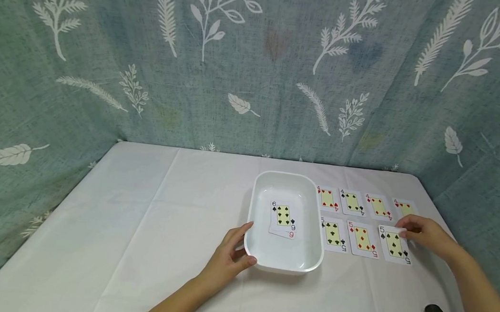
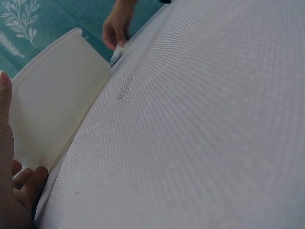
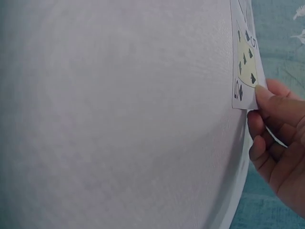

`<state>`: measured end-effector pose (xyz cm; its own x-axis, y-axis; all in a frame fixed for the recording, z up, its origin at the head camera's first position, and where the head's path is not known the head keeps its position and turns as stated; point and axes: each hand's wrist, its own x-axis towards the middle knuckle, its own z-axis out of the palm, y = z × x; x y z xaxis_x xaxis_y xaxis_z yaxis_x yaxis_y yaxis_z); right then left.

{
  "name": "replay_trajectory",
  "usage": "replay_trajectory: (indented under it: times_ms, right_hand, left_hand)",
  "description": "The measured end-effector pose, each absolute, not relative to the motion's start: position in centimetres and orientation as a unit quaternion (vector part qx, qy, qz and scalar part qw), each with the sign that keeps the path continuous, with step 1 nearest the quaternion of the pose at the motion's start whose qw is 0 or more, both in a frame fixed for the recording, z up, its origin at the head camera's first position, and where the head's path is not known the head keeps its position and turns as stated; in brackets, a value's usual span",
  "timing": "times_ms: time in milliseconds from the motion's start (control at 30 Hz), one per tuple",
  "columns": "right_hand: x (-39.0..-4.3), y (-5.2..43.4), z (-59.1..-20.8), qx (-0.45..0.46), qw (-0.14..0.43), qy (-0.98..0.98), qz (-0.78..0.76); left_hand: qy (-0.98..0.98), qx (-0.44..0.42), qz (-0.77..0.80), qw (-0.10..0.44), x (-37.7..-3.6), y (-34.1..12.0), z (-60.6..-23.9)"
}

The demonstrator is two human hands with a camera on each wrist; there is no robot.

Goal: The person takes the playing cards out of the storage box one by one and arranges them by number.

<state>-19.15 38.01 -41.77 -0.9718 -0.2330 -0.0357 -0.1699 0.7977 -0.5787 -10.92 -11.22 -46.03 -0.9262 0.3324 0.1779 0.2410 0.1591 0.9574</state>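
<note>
Fingers [image 1: 404, 227] of the right hand [image 1: 425, 236] pinch the top corner of the five of spades [image 1: 394, 244], the card farthest from the white tray [image 1: 284, 265] in a row of three fives. Behind them lie four fours. Left hand [image 1: 228, 259] holds the near left rim of the tray, thumb curled over the edge. Two sixes lie inside it, the six of spades [image 1: 283, 216] on top. All rests on the white desk [image 1: 142, 226].

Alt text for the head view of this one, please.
A person's left hand grips the near-left rim of a white tray holding two sixes, while the right hand pinches the five of spades, the rightmost card in the nearer of two card rows on the white tablecloth.
</note>
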Motion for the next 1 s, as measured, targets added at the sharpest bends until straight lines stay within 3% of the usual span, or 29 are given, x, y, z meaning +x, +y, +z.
replay_trajectory:
  times_ms: [333, 1000]
  right_hand:
    - [-19.3, 37.5, -42.1, -0.089, 0.074, 0.948, -0.295]
    - [-19.2, 37.0, -41.0, -0.060, 0.057, 0.975, -0.205]
  left_hand:
    - [0.762, 0.190, 0.618, 0.042, -10.8, -11.3, -46.1]
    - [0.767, 0.182, 0.614, 0.035, -10.8, -11.2, -45.8]
